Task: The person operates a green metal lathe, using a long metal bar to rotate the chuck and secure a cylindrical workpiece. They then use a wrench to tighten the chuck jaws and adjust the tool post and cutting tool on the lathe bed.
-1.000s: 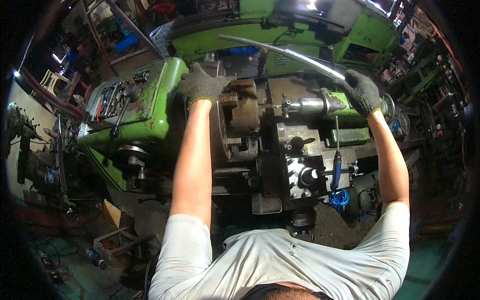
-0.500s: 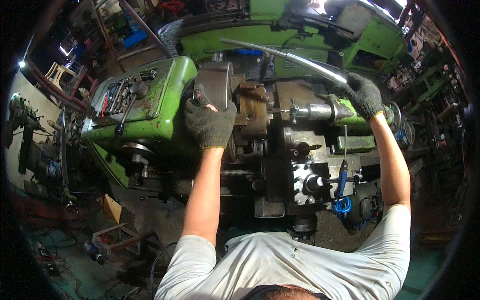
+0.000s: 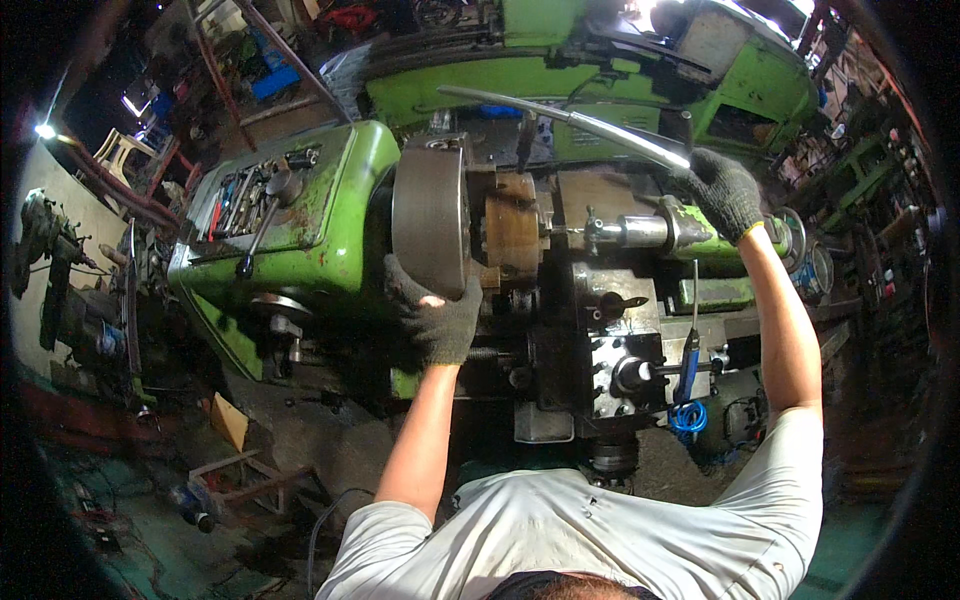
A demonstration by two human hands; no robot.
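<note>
My left hand [image 3: 437, 322], in a dark knit glove with a hole showing skin, grips the lower rim of the lathe chuck [image 3: 428, 205], thumb and fingers on either side. A brown, round workpiece [image 3: 512, 225] sits in the chuck's jaws. On the right, my gloved right hand [image 3: 727, 190] is closed round the end of a long metal bar [image 3: 625, 142]. The bar slants up to the left, above the tailstock [image 3: 688, 228]. A drill chuck [image 3: 595, 232] on the tailstock points at the workpiece.
The green headstock [image 3: 350, 200] carries assorted hand tools [image 3: 240, 195] on top. In front stands a square tool post [image 3: 612, 378], beside a blue-handled tool [image 3: 689, 365] with a coiled blue cord. Another green machine [image 3: 440, 88] stands behind. A metal frame [image 3: 240, 480] lies on the floor.
My left hand has moved down the chuck from its front face to its lower rim. My right hand still holds the bar in nearly the same place.
</note>
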